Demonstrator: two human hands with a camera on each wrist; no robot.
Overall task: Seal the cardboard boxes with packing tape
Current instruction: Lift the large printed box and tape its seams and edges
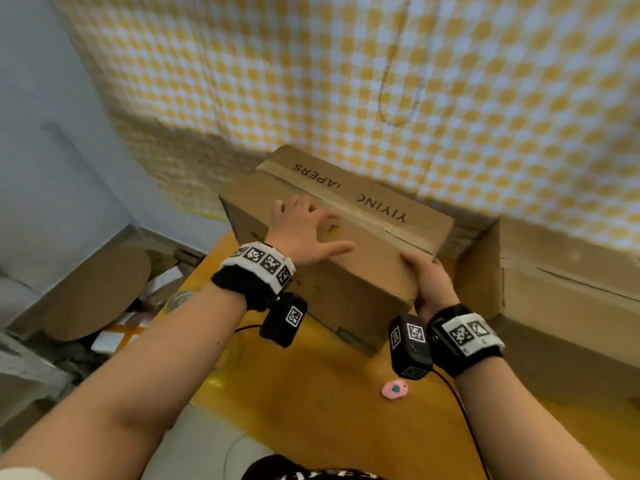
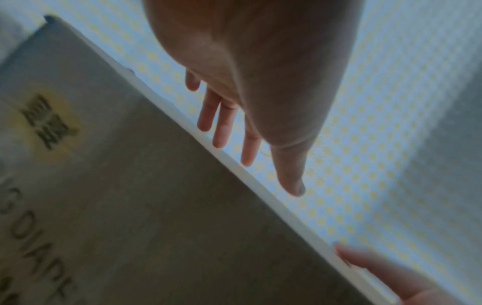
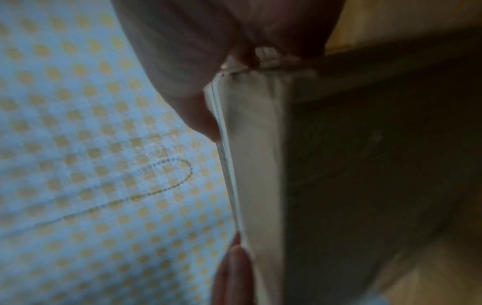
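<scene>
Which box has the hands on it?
The printed box in the middle: the left hand lies spread on top and the right hand grips its near corner. The plain box at right is untouched.

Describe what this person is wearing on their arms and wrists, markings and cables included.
Both forearms are bare, no sleeves. The left wrist and right wrist each carry a black strap with a white band printed with black square code markers. A black boxy camera hangs under each, also tagged: left, right. A thin red-and-black cable trails from the right one.
</scene>
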